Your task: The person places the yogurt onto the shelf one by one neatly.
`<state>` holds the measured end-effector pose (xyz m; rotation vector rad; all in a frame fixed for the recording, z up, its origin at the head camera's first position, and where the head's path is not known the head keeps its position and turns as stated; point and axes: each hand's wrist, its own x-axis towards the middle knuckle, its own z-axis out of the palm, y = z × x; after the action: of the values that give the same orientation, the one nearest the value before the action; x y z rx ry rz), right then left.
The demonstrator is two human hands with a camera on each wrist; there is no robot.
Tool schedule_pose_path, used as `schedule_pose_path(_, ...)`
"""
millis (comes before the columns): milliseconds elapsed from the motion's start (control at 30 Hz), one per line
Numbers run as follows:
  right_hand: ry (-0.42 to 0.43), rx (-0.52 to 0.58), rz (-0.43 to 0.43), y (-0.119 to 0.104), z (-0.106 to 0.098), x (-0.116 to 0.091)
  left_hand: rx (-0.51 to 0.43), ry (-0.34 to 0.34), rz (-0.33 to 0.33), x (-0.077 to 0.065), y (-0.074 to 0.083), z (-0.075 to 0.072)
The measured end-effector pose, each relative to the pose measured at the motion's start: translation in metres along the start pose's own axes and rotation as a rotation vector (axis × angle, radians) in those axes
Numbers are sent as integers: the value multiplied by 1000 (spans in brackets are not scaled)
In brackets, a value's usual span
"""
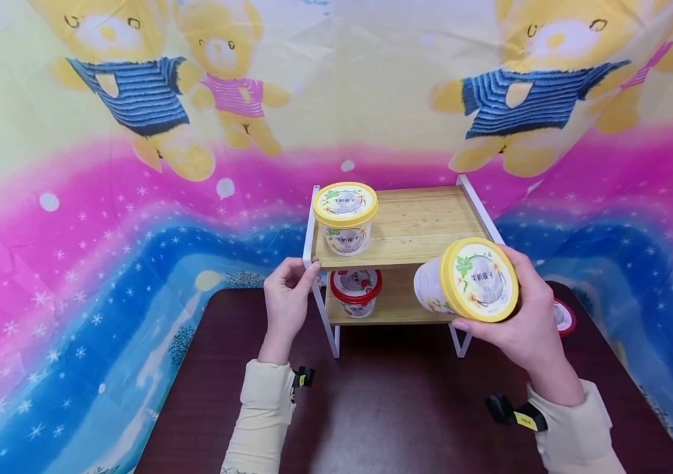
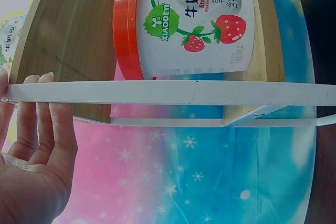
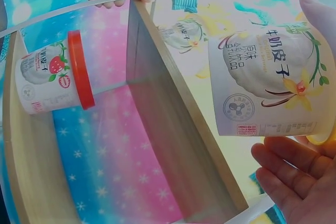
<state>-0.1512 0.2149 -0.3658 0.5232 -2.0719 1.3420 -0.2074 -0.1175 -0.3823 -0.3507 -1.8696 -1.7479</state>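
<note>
Dark counter before a bear-print curtain. Right hand with fingers curled around a tilted yellow-lidded tub beside the shelf. Left hand gripping the shelf's white corner.

A yellow-lidded tub stands upright at the left end of the upper board, and a red-lidded strawberry tub stands on the lower board below it. Another red-lidded tub rests on the dark counter, partly hidden. A bright teddy-bear cloth hangs behind the counter.
</note>
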Motion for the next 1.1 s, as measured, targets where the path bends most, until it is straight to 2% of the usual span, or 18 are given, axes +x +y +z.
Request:
schedule_pose_path(300,6,-10,32,-4,2,6,7,-5,-19,-1,2,0)
schedule_pose_path(533,18,-31,28,-3,2,13,-11,-1,-24,2,-27,-2)
schedule_pose_path(600,25,-44,23,-2,2,15,-22,0,-20,2,-30,-3)
schedule_pose_path(833,43,-32,9,1,2,24,-18,-2,4,2,-34,-4)
schedule_pose_path(1100,49,-41,32,1,1,32,-2,-14,25,2,-33,-4)
